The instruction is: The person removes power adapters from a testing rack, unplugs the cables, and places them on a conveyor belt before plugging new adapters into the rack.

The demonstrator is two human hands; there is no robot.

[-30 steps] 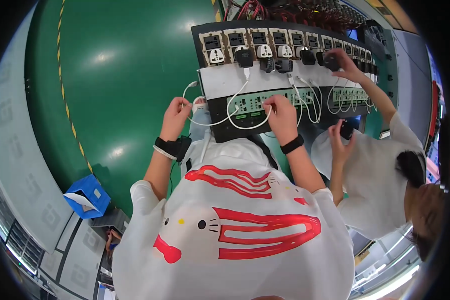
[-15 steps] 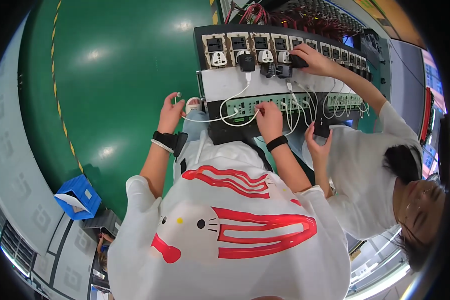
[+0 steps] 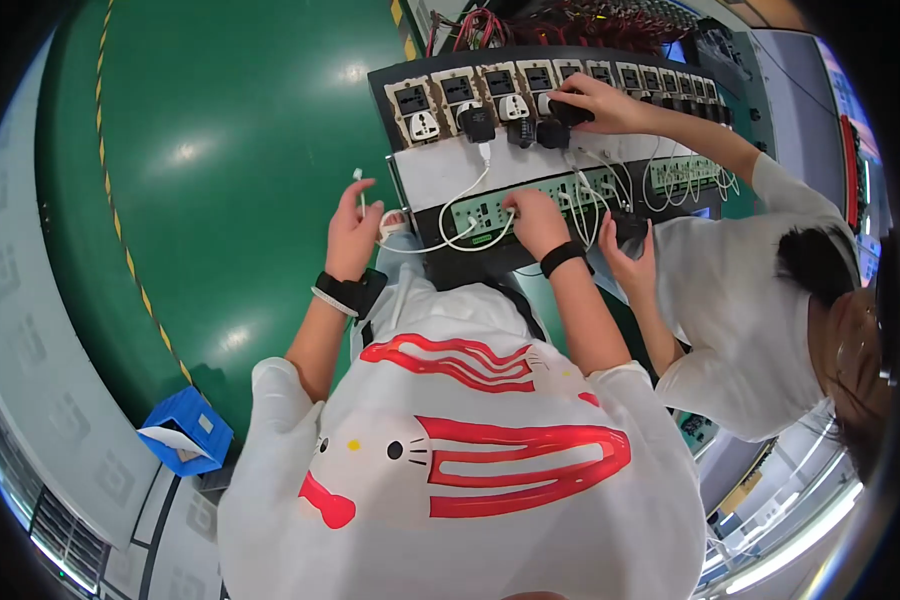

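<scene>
At the left, beyond the bench edge, my left hand (image 3: pixel 353 235) pinches a white USB cable (image 3: pixel 407 250), its small white connector (image 3: pixel 358 175) sticking up past my fingertips. That cable runs to the green port board (image 3: pixel 485 212). My right hand (image 3: pixel 538 225) is closed on the end of another white cable (image 3: pixel 448 195) against the board; my fingers hide whether it sits in a port. This second cable loops up to a black charger (image 3: pixel 478 122) plugged into a socket.
Sockets (image 3: pixel 413 98) line the black bench panel (image 3: pixel 382 92). On the right, a co-worker's hand (image 3: pixel 610 105) grips a black adapter (image 3: pixel 570 112); their other hand (image 3: pixel 630 270) holds another dark adapter (image 3: pixel 630 230). A blue bin (image 3: pixel 195 430) stands on the green floor (image 3: pixel 260 200).
My left hand has risen slightly with the connector. My right hand stays at the board. The co-worker's lower hand has turned its adapter upward; the whole view has shifted a little.
</scene>
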